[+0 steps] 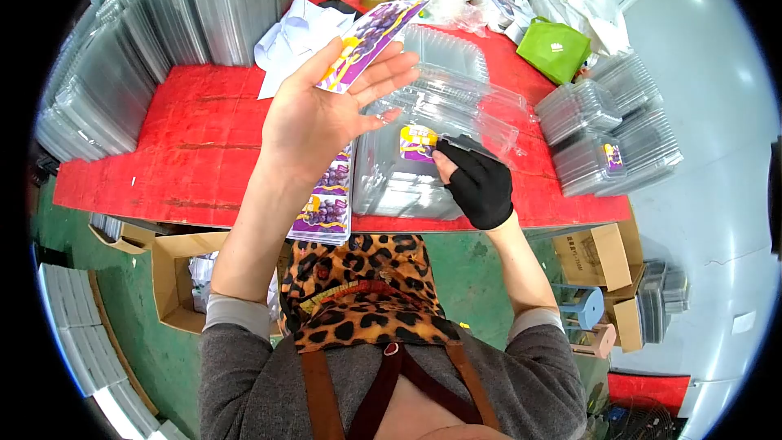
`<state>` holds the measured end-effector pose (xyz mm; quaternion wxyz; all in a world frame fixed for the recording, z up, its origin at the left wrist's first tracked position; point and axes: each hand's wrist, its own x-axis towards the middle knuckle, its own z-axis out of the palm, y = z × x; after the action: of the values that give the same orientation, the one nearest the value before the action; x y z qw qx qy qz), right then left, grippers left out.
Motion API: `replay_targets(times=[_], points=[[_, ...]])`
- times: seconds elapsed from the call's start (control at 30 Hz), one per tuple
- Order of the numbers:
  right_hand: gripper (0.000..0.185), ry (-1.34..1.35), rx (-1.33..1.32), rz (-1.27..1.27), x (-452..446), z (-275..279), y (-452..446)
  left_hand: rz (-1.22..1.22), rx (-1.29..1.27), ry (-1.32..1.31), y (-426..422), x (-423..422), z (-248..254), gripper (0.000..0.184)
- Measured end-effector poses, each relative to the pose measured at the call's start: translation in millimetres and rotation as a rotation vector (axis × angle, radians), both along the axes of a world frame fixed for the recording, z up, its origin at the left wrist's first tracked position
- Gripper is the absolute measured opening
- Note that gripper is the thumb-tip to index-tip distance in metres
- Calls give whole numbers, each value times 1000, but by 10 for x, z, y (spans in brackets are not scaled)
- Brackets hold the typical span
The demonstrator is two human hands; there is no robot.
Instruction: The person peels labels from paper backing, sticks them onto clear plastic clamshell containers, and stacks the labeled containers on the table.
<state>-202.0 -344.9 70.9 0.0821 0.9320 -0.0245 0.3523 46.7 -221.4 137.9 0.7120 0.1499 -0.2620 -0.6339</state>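
Note:
My left hand (314, 110) is raised palm up, fingers spread, with a purple and yellow grape label sheet (371, 41) lying against its thumb and fingers. My right hand (479, 183), in a black fingerless glove, has its fingertips at the edge of a small purple and yellow label (418, 143) on a clear plastic box (399, 183). Whether the fingers pinch the label or press it on the lid cannot be made out. Beside the box, under my left forearm, lies a stack of printed grape label sheets (330, 208).
Tall stacks of clear plastic boxes (175, 12) stand on the red table (199, 143) at the left. More boxes (607, 130) and a green bag (554, 49) are at the right. Crumpled white paper (297, 33) lies behind my left hand. Cardboard boxes (590, 257) stand below the table.

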Motion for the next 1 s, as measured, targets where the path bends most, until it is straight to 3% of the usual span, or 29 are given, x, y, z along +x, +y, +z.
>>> replay_targets(times=[0.4, 0.7, 0.73, 0.83, 1.0], points=[[35, 134, 123, -63, -32, -42, -117, -13, -12, -28, 0, 4, -28, 53], [33, 402, 736, -15, 16, 241, 13, 28, 68, -43, 5, -51, 34, 57], [39, 397, 801, 65, 63, 228, 69, 20, 48, -48, 4, -48, 32, 55], [43, 284, 517, 136, 220, 142, 171, -2, 3, -64, 1, -24, -11, 51], [43, 225, 610, -334, -63, 36, 168, -1, 13, -64, 17, -16, -31, 51]])
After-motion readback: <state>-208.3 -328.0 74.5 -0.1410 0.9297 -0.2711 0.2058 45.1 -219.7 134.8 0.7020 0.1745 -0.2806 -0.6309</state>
